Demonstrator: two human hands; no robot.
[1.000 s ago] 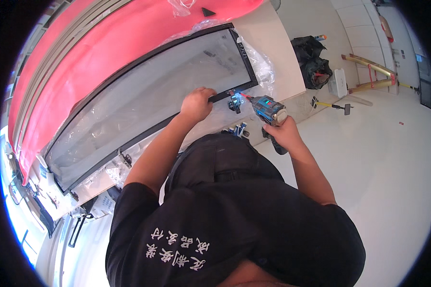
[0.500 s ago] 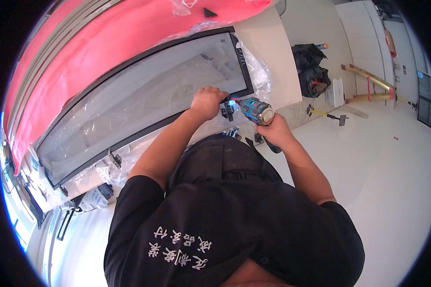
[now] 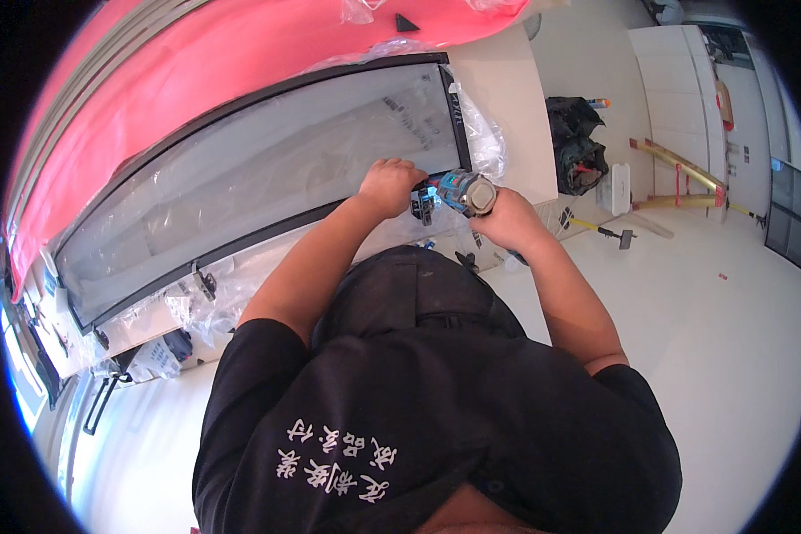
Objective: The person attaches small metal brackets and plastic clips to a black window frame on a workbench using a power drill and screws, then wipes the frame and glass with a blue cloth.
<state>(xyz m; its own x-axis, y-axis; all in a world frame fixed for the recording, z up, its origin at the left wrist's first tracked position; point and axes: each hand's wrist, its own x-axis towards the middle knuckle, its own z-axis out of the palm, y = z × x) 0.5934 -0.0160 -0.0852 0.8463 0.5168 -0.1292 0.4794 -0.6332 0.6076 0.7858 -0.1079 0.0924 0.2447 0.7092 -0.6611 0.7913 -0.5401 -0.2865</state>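
Observation:
My right hand (image 3: 510,221) is wrapped round the grip of a blue and black cordless drill (image 3: 465,192), most of the grip hidden behind the hand. Its lit nose points left at a dark cabinet hinge (image 3: 423,206) on the near edge of a glass door (image 3: 267,169) with a black frame (image 3: 457,116). Curled over that edge, my left hand (image 3: 390,187) has its fingertips at the hinge, close to the drill's tip. Farther left along the same edge sits a second hinge (image 3: 205,282).
Under the door lie clear plastic film (image 3: 485,133) and a pale board (image 3: 507,84), with pink sheeting (image 3: 240,62) behind. On the floor at right are a black bag (image 3: 578,147), a white box (image 3: 620,189), a yellow-handled hammer (image 3: 625,238) and a wooden frame (image 3: 685,169).
The drill has shifted slightly left and turned its rear more toward me, my right hand moving with it. My left hand stays at the hinge. The view has shifted a little.

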